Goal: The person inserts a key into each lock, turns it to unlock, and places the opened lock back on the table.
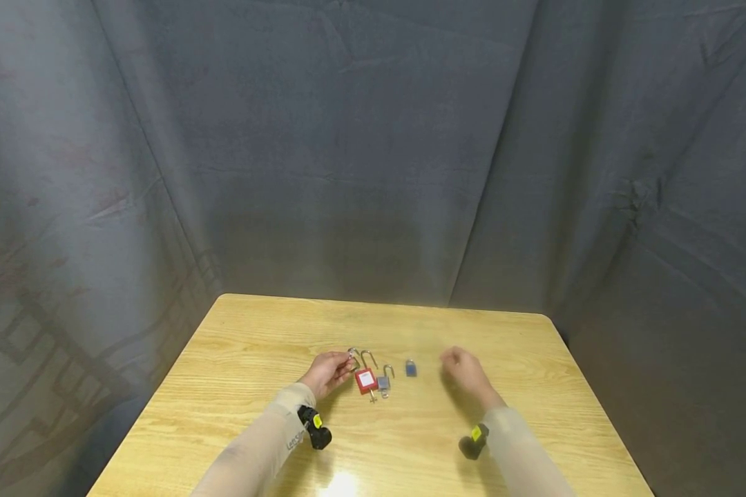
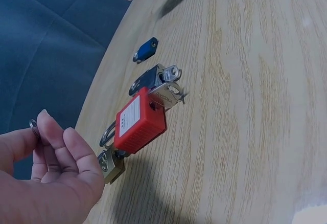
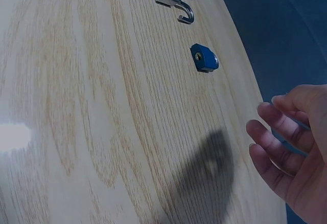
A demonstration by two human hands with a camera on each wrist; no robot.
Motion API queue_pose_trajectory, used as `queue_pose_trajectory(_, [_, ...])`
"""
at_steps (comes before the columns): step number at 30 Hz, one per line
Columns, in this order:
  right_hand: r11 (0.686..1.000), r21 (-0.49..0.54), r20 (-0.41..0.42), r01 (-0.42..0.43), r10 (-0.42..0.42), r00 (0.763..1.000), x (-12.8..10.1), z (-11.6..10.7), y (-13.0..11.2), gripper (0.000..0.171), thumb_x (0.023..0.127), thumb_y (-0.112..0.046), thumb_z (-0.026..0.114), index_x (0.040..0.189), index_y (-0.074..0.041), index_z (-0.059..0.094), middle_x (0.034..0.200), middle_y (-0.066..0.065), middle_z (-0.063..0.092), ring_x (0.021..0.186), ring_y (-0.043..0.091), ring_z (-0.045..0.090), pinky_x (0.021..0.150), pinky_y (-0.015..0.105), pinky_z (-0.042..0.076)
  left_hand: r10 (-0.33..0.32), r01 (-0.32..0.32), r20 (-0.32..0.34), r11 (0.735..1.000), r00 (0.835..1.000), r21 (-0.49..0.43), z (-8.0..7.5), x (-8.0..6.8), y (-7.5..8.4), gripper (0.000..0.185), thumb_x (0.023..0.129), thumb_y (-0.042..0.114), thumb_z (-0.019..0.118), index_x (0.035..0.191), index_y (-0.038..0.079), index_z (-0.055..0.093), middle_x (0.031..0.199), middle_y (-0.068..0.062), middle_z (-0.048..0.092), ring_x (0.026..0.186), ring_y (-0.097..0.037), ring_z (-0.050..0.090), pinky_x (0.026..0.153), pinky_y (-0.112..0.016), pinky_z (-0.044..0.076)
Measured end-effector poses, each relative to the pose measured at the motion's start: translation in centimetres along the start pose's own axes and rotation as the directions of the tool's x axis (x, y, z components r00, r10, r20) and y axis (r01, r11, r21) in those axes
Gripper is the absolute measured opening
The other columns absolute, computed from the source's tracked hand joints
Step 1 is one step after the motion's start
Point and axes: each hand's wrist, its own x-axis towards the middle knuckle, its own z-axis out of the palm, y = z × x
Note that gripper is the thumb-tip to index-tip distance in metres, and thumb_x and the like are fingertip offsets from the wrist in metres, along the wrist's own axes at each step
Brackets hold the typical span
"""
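My left hand (image 1: pixel 328 373) pinches a small shiny metal ring (image 2: pixel 33 127) between thumb and index finger, above the table's far side. Beside its fingers a brass padlock (image 2: pixel 110 165) lies, partly covered by the hand in the left wrist view. Right of that is a red padlock (image 1: pixel 366 381) with a white label, its shackle raised and a key in its base. Against it lies a smaller grey-blue padlock (image 1: pixel 383 382), shackle open, also with a key. A small blue padlock (image 3: pixel 204 58) sits apart, nearest to my right hand (image 1: pixel 469 374), which hovers with loosely bent fingers around nothing.
The padlocks lie on a light wooden table (image 1: pixel 273 324) with rounded far corners. Grey curtains (image 1: pixel 348 172) hang behind it and along both sides. A bright light reflection (image 1: pixel 340 483) shows near the front.
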Motion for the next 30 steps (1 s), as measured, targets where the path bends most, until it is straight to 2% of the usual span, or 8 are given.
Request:
queue_pose_trajectory(7, [1.0,0.008,0.008,0.0,0.0,1.0,0.6,0.3,-0.6,0.022,0.1,-0.012,0.048,0.112,0.004,0.058,0.089,0.015,0.062,0.078,0.021,0.059,0.069,0.03,0.053,0.007,-0.007,0.001,1.0,1.0,0.016,0.0,-0.2,0.2,0.038,0.102,0.012,0.044,0.129,-0.015,0.045,0.079,0.003,0.062,0.069,-0.001,0.056,0.07,-0.017,0.052])
queue_pose_trajectory(15, [0.996,0.03,0.028,-0.081,0.08,0.996,1.6,2.1,-1.9,0.019,0.096,-0.006,0.046,0.105,0.008,0.055,0.086,0.016,0.06,0.075,0.023,0.058,0.067,0.033,0.053,-0.007,0.006,0.011,1.0,1.0,0.025,0.0,-0.2,0.2,0.037,0.102,0.012,0.044,0.128,-0.015,0.046,0.076,0.004,0.06,0.067,-0.001,0.054,0.065,-0.014,0.05])
queue_pose_trajectory(17, [0.99,0.082,0.048,-0.118,0.114,0.992,1.7,3.0,-1.9,0.022,0.097,-0.009,0.047,0.108,0.009,0.051,0.086,0.015,0.056,0.076,0.023,0.054,0.067,0.032,0.051,-0.009,0.009,0.009,1.0,1.0,0.021,0.0,-0.3,0.2,0.038,0.103,0.012,0.044,0.129,-0.015,0.045,0.075,0.004,0.06,0.067,-0.001,0.054,0.065,-0.014,0.05])
queue_pose_trajectory(18, [0.989,0.074,0.043,-0.13,0.128,0.991,1.8,3.6,-1.9,0.024,0.097,-0.012,0.047,0.109,0.009,0.049,0.085,0.013,0.053,0.074,0.023,0.052,0.065,0.031,0.05,-0.01,0.01,0.007,1.0,1.0,0.021,0.0,-0.3,0.3,0.038,0.103,0.012,0.044,0.129,-0.014,0.045,0.076,0.004,0.06,0.067,-0.001,0.054,0.065,-0.014,0.05])
queue_pose_trajectory(21, [0.98,0.061,0.043,-0.189,0.186,0.982,1.9,5.3,-1.8,0.032,0.098,-0.024,0.049,0.097,0.007,0.054,0.071,0.005,0.047,0.06,0.017,0.044,0.053,0.024,0.043,-0.009,0.009,0.008,1.0,1.0,0.017,0.1,-0.3,0.3,0.038,0.102,0.012,0.044,0.129,-0.014,0.045,0.077,0.004,0.06,0.066,-0.001,0.054,0.064,-0.014,0.049])
queue_pose_trajectory(25, [0.978,-0.069,-0.009,-0.198,0.198,0.98,1.9,6.9,-2.0,0.04,0.095,-0.031,0.054,0.069,-0.002,0.057,0.055,-0.001,0.043,0.046,0.013,0.038,0.042,0.024,0.038,-0.014,0.014,0.014,1.0,1.0,0.013,0.3,-0.4,0.3,0.037,0.102,0.011,0.045,0.129,-0.015,0.045,0.076,0.004,0.06,0.066,-0.001,0.054,0.064,-0.014,0.049])
queue_pose_trajectory(27, [0.974,-0.112,-0.048,-0.195,0.191,0.98,1.8,7.3,-2.4,0.036,0.092,-0.031,0.058,0.07,-0.002,0.057,0.061,0.004,0.049,0.051,0.016,0.044,0.047,0.028,0.043,-0.013,0.013,0.013,1.0,1.0,0.012,0.3,-0.4,0.2,0.037,0.102,0.011,0.045,0.129,-0.014,0.045,0.077,0.003,0.061,0.065,0.0,0.054,0.064,-0.014,0.049])
queue_pose_trajectory(30, [0.965,-0.173,-0.082,-0.199,0.187,0.979,1.7,7.6,-2.8,0.032,0.092,-0.03,0.059,0.082,0.0,0.057,0.076,0.011,0.055,0.063,0.022,0.053,0.057,0.035,0.05,-0.013,0.013,0.002,1.0,1.0,0.017,0.3,-0.4,0.2,0.037,0.102,0.011,0.045,0.128,-0.014,0.046,0.08,0.002,0.062,0.066,0.0,0.054,0.064,-0.015,0.049])
